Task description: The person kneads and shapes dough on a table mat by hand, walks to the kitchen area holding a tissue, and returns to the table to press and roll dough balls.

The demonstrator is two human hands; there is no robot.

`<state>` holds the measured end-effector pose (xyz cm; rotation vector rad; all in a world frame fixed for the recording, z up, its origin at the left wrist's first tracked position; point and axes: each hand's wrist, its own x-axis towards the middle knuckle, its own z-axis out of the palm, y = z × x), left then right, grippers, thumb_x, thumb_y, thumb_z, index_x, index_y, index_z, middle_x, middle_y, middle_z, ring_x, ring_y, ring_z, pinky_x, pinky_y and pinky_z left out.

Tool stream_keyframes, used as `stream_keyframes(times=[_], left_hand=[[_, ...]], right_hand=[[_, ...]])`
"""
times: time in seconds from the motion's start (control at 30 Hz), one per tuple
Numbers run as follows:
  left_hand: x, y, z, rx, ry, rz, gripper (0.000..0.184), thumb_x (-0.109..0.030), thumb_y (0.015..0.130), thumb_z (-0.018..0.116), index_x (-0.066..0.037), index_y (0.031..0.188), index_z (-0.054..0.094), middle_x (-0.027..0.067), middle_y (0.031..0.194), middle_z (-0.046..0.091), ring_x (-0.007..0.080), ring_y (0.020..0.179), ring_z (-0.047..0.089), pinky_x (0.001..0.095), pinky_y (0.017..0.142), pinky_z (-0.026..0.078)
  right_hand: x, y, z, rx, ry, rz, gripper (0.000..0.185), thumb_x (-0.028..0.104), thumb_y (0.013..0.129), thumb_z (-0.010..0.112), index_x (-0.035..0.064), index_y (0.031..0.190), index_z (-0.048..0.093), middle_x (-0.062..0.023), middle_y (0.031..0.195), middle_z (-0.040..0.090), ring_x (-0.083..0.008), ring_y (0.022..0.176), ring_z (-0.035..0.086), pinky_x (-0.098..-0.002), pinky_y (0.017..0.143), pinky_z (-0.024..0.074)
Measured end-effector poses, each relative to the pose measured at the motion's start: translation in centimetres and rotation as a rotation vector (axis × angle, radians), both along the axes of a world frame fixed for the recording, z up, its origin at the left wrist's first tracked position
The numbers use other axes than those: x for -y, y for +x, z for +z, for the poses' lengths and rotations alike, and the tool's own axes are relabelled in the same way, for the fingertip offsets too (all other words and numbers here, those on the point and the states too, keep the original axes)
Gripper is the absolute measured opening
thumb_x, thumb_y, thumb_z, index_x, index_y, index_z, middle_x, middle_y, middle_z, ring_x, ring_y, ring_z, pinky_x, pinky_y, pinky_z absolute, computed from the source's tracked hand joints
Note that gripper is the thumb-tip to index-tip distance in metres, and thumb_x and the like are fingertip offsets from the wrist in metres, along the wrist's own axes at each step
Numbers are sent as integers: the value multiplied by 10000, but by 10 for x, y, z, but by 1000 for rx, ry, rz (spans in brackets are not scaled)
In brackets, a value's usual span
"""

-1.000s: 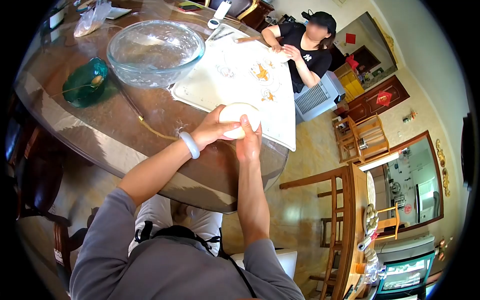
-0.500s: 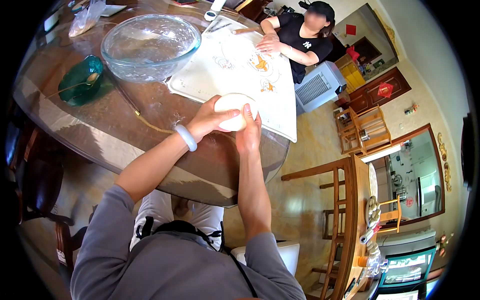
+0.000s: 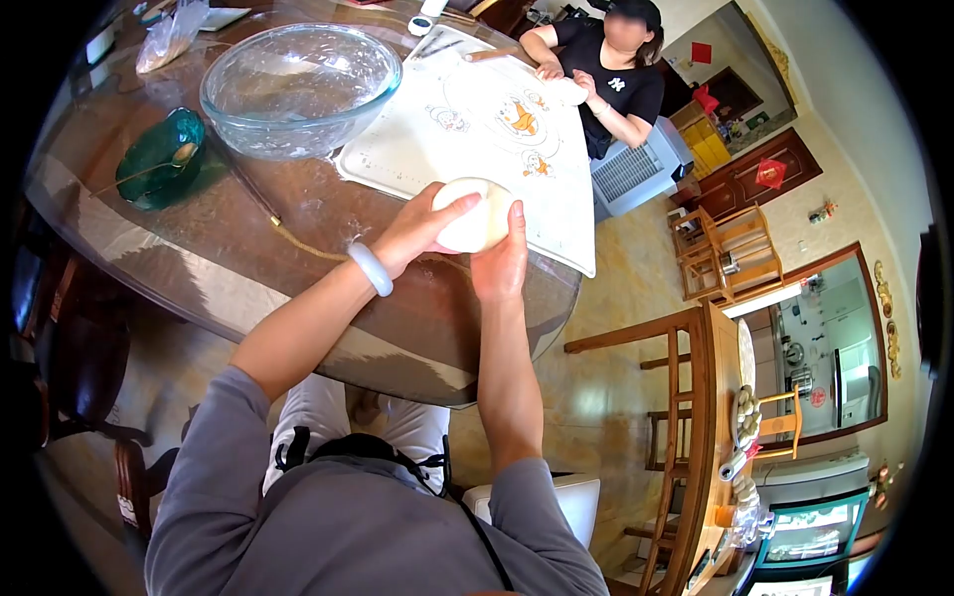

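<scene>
Item: one pale, thick dough round (image 3: 475,221), smooth on its visible face, held in the air over the near rim of the brown table (image 3: 298,214), between both hands and in front of the wearer's trunk. Outline: nearly circular; no long axis could be told. Left hand (image 3: 427,226): at the left side of the round, pinching it, the thumb laid slantwise over the upper face and pointing to the right, the fingers out of sight behind; a pale bangle (image 3: 371,270) circled the wrist. Right hand (image 3: 502,263): at the lower right, the thumb upright along the right edge, the palm turned toward the round; its fingers were hidden behind, so the firmness of that hold could not be told. Nearness: neither hand stood apart from the round; the left thumb reached farther across its face, while the right thumb kept to the margin. Adjacent, beyond the round: one white mat (image 3: 437,149) with printed figures, its near edge just past the hands. Farther left: one clear glass bowl (image 3: 298,142), and one green bowl (image 3: 149,186) with a spoon (image 3: 184,153). Across the mat: a co-worker's hands (image 3: 584,83) on another pale piece (image 3: 568,91).
</scene>
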<state>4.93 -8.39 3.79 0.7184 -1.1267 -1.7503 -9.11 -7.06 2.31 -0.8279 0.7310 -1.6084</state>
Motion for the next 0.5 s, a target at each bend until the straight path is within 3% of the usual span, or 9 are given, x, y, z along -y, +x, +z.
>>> stream_keyframes(times=[0.07, 0.13, 0.17, 0.27, 0.3, 0.4, 0.43, 0.5], left_hand=[[0, -2, -1, -122, 83, 3, 460, -330, 908, 596, -23, 1230, 477, 110, 1120, 581, 174, 1011, 592, 309, 774, 540], [1, -5, -7, -89, 8, 58, 450, -322, 921, 576, -13, 1234, 481, 114, 1110, 591, 171, 1001, 589, 306, 813, 511], [1, -8, -11, -73, -29, 85, 445, -318, 927, 567, -8, 1236, 483, 116, 1105, 596, 169, 995, 587, 305, 832, 497], [1, -14, -17, 72, -351, 292, 444, -315, 926, 569, 11, 1219, 497, 119, 1065, 612, 183, 955, 587, 296, 853, 468], [-1, -9, -11, 142, -397, 194, 526, -316, 915, 585, 17, 1299, 450, 158, 1206, 567, 226, 1098, 546, 313, 946, 423], [-6, -2, -3, 253, -548, 37, 617, -329, 935, 552, -42, 1427, 315, 145, 1435, 379, 234, 1338, 335, 321, 1088, 272], [-4, -1, -1, 358, -546, -19, 658, -396, 947, 500, -61, 1456, 252, 138, 1512, 242, 234, 1407, 186, 333, 1129, 173], [-3, 2, 6, 314, -540, 109, 655, -438, 950, 465, -57, 1448, 274, 137, 1517, 228, 235, 1413, 167, 330, 1134, 156]], right_hand=[[-1, 2, 0, -56, 20, -26, 569, 463, 942, 476, 12, 1287, 435, -95, 1248, 517, -218, 1172, 482, -364, 996, 380], [-1, 3, 0, -176, 34, -67, 571, 489, 954, 429, 44, 1311, 414, -82, 1273, 510, -213, 1202, 468, -381, 1022, 358], [-1, 3, 0, -107, 60, -28, 568, 484, 950, 443, 52, 1316, 408, -79, 1271, 509, -213, 1201, 469, -380, 1023, 358], [-3, 3, 1, 46, 100, 62, 556, 470, 933, 492, 86, 1319, 381, -68, 1259, 497, -213, 1180, 472, -386, 1008, 370], [-4, 6, 0, 60, 88, 75, 550, 466, 925, 512, 102, 1311, 366, -62, 1250, 488, -214, 1162, 475, -394, 990, 382], [3, 3, -3, 95, 6, 41, 518, 466, 893, 560, 123, 1255, 420, -48, 1187, 499, -217, 1126, 477, -430, 948, 400], [-3, 2, 6, 138, 28, 12, 493, 451, 886, 568, 122, 1231, 442, -47, 1168, 510, -214, 1107, 488, -418, 937, 407], [-4, -9, 18, 180, -24, -42, 457, 423, 862, 586, 120, 1187, 479, -53, 1117, 537, -211, 1057, 514, -385, 902, 426]])
